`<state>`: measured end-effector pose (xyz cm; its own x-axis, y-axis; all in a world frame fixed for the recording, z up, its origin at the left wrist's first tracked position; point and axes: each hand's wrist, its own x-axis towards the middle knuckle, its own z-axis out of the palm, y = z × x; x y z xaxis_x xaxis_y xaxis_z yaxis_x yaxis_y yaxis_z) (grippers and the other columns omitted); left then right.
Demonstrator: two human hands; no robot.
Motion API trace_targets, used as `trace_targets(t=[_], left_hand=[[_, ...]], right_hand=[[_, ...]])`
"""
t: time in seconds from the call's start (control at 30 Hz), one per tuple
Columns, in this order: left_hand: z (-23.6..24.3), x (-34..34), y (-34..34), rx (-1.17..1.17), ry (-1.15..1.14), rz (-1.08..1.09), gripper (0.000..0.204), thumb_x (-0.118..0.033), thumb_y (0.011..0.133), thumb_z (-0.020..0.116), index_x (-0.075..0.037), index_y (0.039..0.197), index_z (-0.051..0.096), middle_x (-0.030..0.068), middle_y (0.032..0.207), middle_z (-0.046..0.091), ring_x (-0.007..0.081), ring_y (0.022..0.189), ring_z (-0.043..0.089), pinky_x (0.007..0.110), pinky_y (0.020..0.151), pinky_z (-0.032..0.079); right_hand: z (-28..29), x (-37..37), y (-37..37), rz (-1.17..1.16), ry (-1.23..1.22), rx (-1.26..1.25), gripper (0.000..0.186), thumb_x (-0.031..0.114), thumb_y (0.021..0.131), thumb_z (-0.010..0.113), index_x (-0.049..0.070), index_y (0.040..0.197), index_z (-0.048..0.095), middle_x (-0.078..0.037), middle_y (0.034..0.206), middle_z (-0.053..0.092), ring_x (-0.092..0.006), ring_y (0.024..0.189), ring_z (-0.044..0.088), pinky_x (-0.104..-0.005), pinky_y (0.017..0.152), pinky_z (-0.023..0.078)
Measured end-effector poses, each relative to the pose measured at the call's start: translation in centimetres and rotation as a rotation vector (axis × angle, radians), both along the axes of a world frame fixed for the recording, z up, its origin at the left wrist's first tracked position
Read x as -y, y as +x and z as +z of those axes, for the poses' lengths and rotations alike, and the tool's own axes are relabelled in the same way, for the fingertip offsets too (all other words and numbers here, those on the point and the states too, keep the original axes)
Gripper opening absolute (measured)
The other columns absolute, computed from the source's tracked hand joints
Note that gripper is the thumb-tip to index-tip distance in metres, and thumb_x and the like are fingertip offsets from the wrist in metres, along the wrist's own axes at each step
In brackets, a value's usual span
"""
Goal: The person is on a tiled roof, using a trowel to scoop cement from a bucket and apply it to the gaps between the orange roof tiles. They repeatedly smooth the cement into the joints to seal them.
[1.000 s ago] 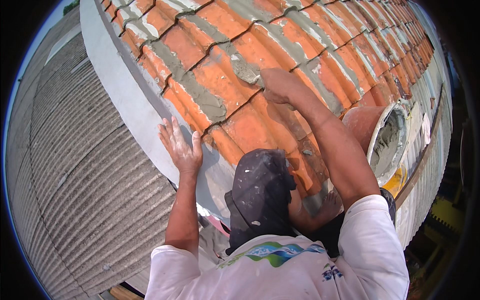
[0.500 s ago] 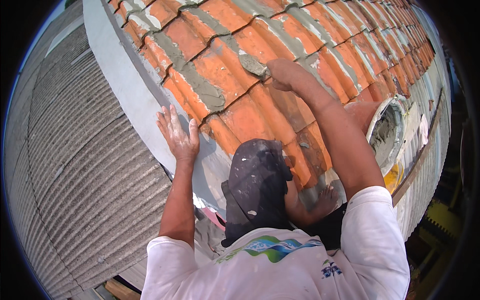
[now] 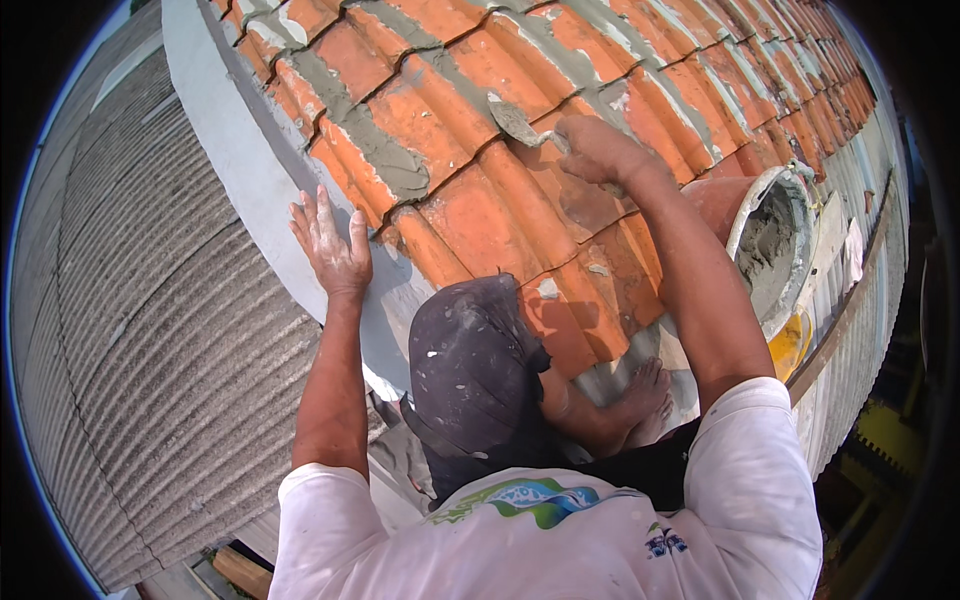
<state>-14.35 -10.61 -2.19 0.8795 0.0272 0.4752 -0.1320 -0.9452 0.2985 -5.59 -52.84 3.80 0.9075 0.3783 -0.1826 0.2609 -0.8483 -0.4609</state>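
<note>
My right hand (image 3: pixel 600 152) is closed round the handle of a small trowel (image 3: pixel 515 124), whose mortar-smeared blade points left over the orange roof tiles (image 3: pixel 475 225). Grey mortar (image 3: pixel 392 160) lies in a wet strip along the tile joint to the left of the trowel. My left hand (image 3: pixel 332 245), dusted white, rests with its fingers spread at the pale strip (image 3: pixel 255 200) edging the tiles, and holds nothing. To the right of my right forearm, a bucket (image 3: pixel 722 205) lies tilted with its mouth toward me and grey mortar inside.
Corrugated grey sheets (image 3: pixel 170 350) spread along the left. More corrugated roofing (image 3: pixel 850 340) runs down the right, with a long wooden strip (image 3: pixel 840 300) on it. Something yellow (image 3: pixel 790 343) sits below the bucket. My bent knee (image 3: pixel 470 360) and bare foot (image 3: pixel 645 400) are close to the tiles.
The trowel and my right hand have moved a little right, and the blade now tilts differently, farther from the mortar strip. My knee has shifted left. My left hand stays spread.
</note>
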Motion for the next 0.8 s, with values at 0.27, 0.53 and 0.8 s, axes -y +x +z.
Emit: trace_targets(t=[0.27,0.53,0.8], left_hand=[[-0.2,0.0,0.1,0.026,-0.007,-0.035,0.067,-0.038,0.105,0.06,-0.007,0.163,0.047,0.0312,0.167,0.039,0.0492,0.162,0.021,0.058,0.133,0.01],[-0.7,-0.5,0.2,0.024,-0.036,0.031,0.064,-0.039,0.105,0.058,-0.008,0.161,0.05,0.0311,0.166,0.041,0.0496,0.161,0.025,0.058,0.133,0.014],[-2.2,-1.4,0.4,0.056,-0.031,0.044,0.062,-0.039,0.106,0.055,-0.009,0.16,0.052,0.0293,0.167,0.041,0.0484,0.161,0.024,0.055,0.134,0.013]], right_hand=[[2.2,1.3,-5.0,-0.005,0.167,-0.182,0.024,0.013,0.084,0.068,-0.007,0.095,0.062,-0.023,0.081,0.068,-0.0324,0.076,0.074,-0.0464,0.07,0.058],[5.6,-2.3,-7.0,-0.074,0.076,-0.316,0.025,0.013,0.091,0.066,-0.006,0.107,0.061,-0.012,0.077,0.066,-0.0211,0.059,0.067,-0.0367,0.053,0.053],[19.9,13.4,-21.8,-0.191,-0.069,0.313,0.049,0.024,0.098,0.071,-0.001,0.139,0.062,-0.023,0.126,0.071,-0.0316,0.112,0.072,-0.0424,0.099,0.054]])
